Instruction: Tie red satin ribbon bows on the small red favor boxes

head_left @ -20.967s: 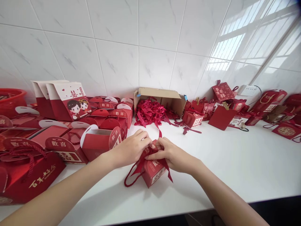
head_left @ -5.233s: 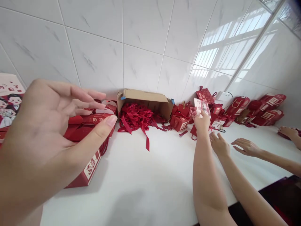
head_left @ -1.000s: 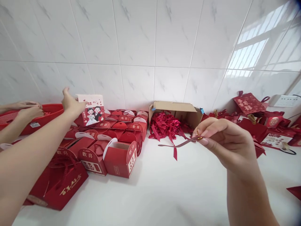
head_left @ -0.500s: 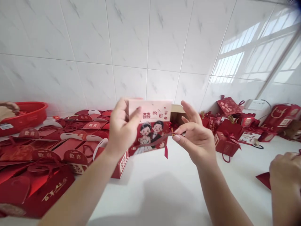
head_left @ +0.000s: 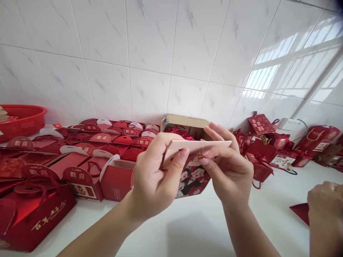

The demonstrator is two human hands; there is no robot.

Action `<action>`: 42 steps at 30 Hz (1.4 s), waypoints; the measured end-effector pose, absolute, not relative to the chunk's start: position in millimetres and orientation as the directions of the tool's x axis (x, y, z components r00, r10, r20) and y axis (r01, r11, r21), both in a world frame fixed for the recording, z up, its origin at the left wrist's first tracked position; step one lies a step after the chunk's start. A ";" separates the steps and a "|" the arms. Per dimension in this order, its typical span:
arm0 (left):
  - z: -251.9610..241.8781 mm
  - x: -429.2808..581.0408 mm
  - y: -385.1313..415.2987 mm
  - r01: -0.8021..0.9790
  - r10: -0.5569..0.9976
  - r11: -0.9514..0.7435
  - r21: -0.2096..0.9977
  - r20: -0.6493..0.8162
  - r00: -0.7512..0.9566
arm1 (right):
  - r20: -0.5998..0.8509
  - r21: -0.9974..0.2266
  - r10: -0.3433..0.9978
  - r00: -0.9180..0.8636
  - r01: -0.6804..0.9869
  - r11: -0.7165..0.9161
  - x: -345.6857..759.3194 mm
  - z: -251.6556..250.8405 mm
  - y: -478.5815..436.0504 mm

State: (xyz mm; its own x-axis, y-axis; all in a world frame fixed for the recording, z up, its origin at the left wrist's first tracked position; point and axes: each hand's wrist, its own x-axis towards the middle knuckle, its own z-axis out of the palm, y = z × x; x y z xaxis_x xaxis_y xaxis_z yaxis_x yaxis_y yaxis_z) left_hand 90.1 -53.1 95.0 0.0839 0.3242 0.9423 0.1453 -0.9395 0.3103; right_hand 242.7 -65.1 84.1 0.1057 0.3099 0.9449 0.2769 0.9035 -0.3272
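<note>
In front of me, above the white table, is a red and pink gift box (head_left: 197,180) with a cartoon couple in wedding clothes printed on its front. My left hand (head_left: 158,175) is closed on its left side, thumb on the pink upper part and fingers behind. At the upper front, my right hand (head_left: 230,167) pinches the end of a thin ribbon with a gold tie (head_left: 200,156) between thumb and index finger; its other fingers are raised behind the box's pink edge. Much of the ribbon is hidden by my fingers and the box.
Rows of open red boxes (head_left: 115,182) cover the left side. A red basin (head_left: 32,119) stands behind them, and a cardboard box (head_left: 187,120) with red items sits by the wall. Finished-looking red boxes (head_left: 258,162) and a power strip (head_left: 289,124) are at right. Another person's hand (head_left: 325,203) holds something red.
The gift box has tilted so its pink upper part appears nearly edge-on. My right hand has moved in against it, still pinching the ribbon. The view has shifted slightly.
</note>
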 end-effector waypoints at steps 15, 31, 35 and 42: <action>93.0 88.6 -32.9 0.139 0.517 -0.849 0.510 0.748 0.416 | 0.845 -0.478 0.370 0.385 0.237 0.846 249.1 82.1 -56.9; 121.8 46.1 -35.9 -0.084 0.586 -0.803 0.591 0.807 0.078 | 0.931 -0.182 0.271 -0.246 0.332 0.926 258.2 87.6 -57.9; 119.4 49.7 -40.2 0.052 0.528 -0.848 0.528 0.830 0.183 | 0.918 -0.061 0.153 -0.365 0.251 0.966 249.6 87.7 -62.0; 117.6 46.2 -36.7 -0.008 0.423 -0.850 0.527 0.691 0.587 | 0.932 -0.075 0.136 -0.337 0.188 0.979 253.1 86.6 -64.1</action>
